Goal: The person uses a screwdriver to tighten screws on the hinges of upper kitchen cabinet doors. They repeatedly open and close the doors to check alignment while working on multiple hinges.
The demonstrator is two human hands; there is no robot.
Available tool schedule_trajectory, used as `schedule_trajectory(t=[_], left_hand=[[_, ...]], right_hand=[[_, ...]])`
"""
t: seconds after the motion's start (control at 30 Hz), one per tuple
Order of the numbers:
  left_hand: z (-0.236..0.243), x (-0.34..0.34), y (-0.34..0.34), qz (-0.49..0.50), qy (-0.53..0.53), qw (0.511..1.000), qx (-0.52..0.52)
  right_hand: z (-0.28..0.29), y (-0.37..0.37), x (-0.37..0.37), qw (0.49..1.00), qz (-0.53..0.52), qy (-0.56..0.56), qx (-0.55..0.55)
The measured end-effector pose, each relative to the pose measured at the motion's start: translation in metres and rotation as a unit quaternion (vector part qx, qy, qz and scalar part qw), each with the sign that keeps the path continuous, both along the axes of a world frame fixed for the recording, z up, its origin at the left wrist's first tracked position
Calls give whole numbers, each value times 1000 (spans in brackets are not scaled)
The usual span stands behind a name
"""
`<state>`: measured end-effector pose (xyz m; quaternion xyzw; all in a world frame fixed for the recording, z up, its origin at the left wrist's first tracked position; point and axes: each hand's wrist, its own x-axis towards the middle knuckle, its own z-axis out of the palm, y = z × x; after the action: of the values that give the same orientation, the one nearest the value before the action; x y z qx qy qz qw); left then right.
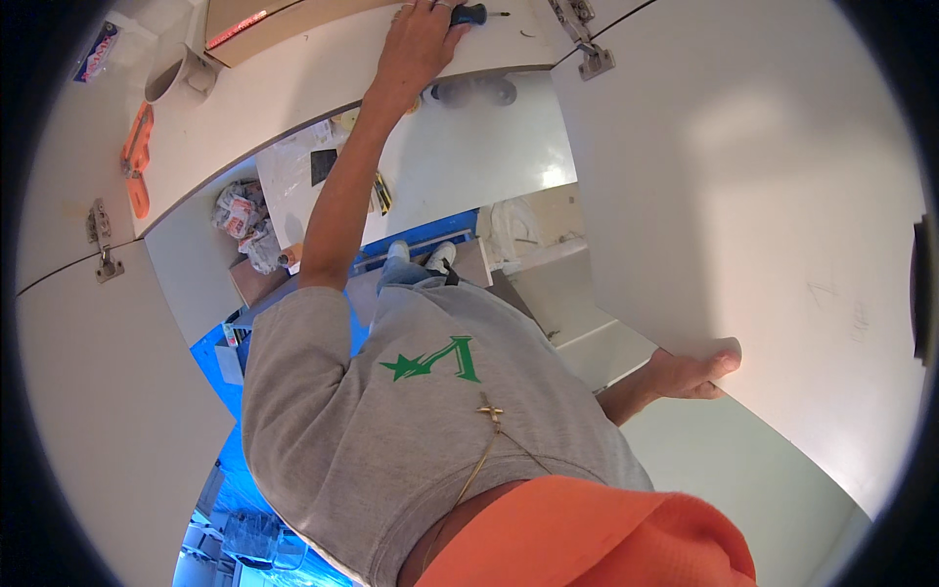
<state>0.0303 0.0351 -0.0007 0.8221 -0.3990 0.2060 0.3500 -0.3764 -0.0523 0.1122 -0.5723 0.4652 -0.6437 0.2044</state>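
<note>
Now, screwdriver [473, 15] in left hand [421, 41], door [773, 186] in right [688, 375]

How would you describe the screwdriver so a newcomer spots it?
Find the white shelf across the top of the view, bearing a brown box. Just right of the box, the left hand holds the screwdriver. Unlike the orange tool further left, it has a dark handle and a thin shaft pointing right.

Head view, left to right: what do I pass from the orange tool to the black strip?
Orange tool, mug, cardboard box, left hand, the screwdriver it holds, upper-right hinge, right hand at the edge of the white door, black strip on that door.
</note>
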Motion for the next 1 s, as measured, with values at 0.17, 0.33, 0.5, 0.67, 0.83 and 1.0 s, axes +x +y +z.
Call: schedule_trajectory(t=[0.17,0.33,0.5,0.67,0.83,1.0], left_hand=[[14,-18,-3,-137,201,947,-210],[15,-23,-7,-175,219,921,-271],[2,-19,-14,-194,280,902,-265],[-7,-19,-22,-225,260,894,-287],[-7,-25,-25,-223,315,878,-284],[-5,-25,-26,-216,332,869,-296]], right_hand=[[0,-4,-2,991,-23,81,-105],[-4,-11,-10,993,68,-81,-59],[-4,-14,-13,989,102,-84,-67],[-4,-11,-10,989,93,-99,-53],[-4,-11,-8,994,22,-101,-40],[-3,-10,-10,997,15,-79,-10]])
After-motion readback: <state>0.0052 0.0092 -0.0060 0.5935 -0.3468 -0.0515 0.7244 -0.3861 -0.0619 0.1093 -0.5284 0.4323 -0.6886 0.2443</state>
